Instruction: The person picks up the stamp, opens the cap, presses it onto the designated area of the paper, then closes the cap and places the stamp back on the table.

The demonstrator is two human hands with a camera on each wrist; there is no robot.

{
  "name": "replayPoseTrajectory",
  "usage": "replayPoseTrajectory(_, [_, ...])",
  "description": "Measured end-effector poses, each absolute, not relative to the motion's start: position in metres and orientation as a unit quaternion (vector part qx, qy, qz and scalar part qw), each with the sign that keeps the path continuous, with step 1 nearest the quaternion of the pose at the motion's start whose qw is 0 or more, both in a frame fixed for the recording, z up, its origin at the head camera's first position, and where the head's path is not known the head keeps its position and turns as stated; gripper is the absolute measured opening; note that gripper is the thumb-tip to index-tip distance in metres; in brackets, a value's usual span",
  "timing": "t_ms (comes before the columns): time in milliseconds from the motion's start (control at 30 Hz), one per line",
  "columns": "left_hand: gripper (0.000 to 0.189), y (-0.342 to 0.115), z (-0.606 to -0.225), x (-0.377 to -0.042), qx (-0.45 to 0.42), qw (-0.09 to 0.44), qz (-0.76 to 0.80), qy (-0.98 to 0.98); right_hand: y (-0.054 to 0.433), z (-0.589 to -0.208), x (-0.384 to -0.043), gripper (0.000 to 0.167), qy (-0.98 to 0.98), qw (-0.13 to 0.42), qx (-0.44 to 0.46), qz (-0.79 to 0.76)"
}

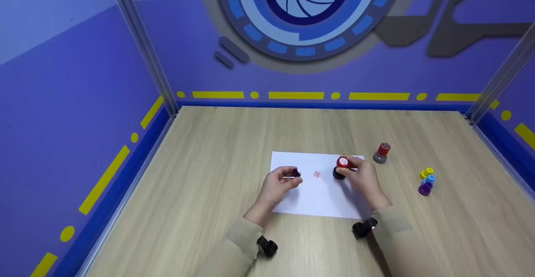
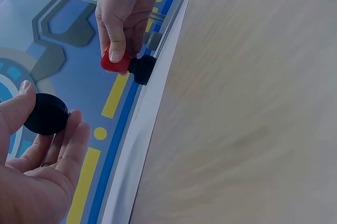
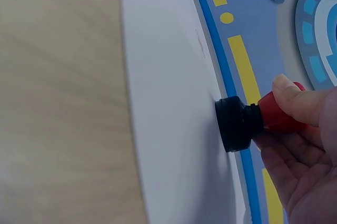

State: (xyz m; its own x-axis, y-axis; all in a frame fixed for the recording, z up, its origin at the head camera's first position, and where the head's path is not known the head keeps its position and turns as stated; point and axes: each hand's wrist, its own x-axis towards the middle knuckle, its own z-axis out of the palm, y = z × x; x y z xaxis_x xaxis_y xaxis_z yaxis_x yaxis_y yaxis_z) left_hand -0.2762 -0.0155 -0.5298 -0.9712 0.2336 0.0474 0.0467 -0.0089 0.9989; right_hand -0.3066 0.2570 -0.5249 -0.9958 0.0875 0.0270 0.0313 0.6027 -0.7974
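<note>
My right hand (image 1: 363,177) grips the red handle of a self-inking stamp (image 1: 342,162). Its black base (image 3: 231,124) faces down at the white paper (image 1: 309,204), right of a small red stamped mark (image 1: 317,174). Over the paper's left part, my left hand (image 1: 276,187) pinches a round black cap (image 2: 47,114) between thumb and fingers. In the left wrist view the cap is held up, apart from the stamp.
A second stamp (image 1: 382,153), red on a grey base, stands beyond the paper's right edge. Further right sit three small stamps: yellow (image 1: 426,173), light blue (image 1: 429,180) and purple (image 1: 425,189). Blue-purple panels wall the wooden table (image 1: 209,164).
</note>
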Motion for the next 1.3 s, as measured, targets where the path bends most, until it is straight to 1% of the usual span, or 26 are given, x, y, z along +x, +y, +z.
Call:
replayPoseTrajectory(133, [0.044, -0.016, -0.53, -0.276, 0.098, 0.067, 0.701, 0.704, 0.257, -0.525, -0.306, 0.057, -0.897, 0.037, -0.026, 0.44])
replayPoseTrajectory(300, [0.044, -0.015, -0.528, -0.277, 0.1, 0.072, 0.71, 0.694, 0.258, -0.525, -0.306, 0.053, -0.902, 0.074, -0.008, 0.426])
replayPoseTrajectory(367, [0.043, -0.016, -0.526, -0.277, 0.1, 0.072, 0.71, 0.693, 0.258, -0.524, -0.306, 0.052, -0.903, 0.081, -0.006, 0.422])
replayPoseTrajectory(567, [0.042, -0.015, -0.525, -0.278, 0.105, 0.068, 0.699, 0.704, 0.257, -0.517, -0.308, 0.055, -0.907, 0.058, -0.017, 0.418])
replayPoseTrajectory(700, [0.042, -0.015, -0.524, -0.278, 0.103, 0.068, 0.7, 0.703, 0.26, -0.514, -0.308, 0.053, -0.906, 0.054, -0.006, 0.42])
replayPoseTrajectory(833, [0.042, -0.015, -0.525, -0.276, 0.1, 0.069, 0.703, 0.701, 0.265, -0.507, -0.302, 0.055, -0.899, 0.049, -0.011, 0.434])
replayPoseTrajectory(933, [0.041, -0.015, -0.526, -0.273, 0.097, 0.068, 0.701, 0.703, 0.267, -0.495, -0.294, 0.057, -0.88, 0.066, -0.026, 0.469])
replayPoseTrajectory(1067, [0.041, -0.015, -0.524, -0.273, 0.096, 0.067, 0.708, 0.697, 0.264, -0.478, -0.283, 0.056, -0.819, 0.094, -0.031, 0.565])
replayPoseTrajectory(1167, [0.041, -0.015, -0.521, -0.273, 0.102, 0.065, 0.717, 0.687, 0.259, -0.469, -0.276, 0.053, -0.752, 0.092, -0.027, 0.652])
replayPoseTrajectory(1300, [0.041, -0.013, -0.518, -0.271, 0.115, 0.059, 0.724, 0.678, 0.247, -0.463, -0.269, 0.044, -0.662, 0.077, -0.018, 0.745])
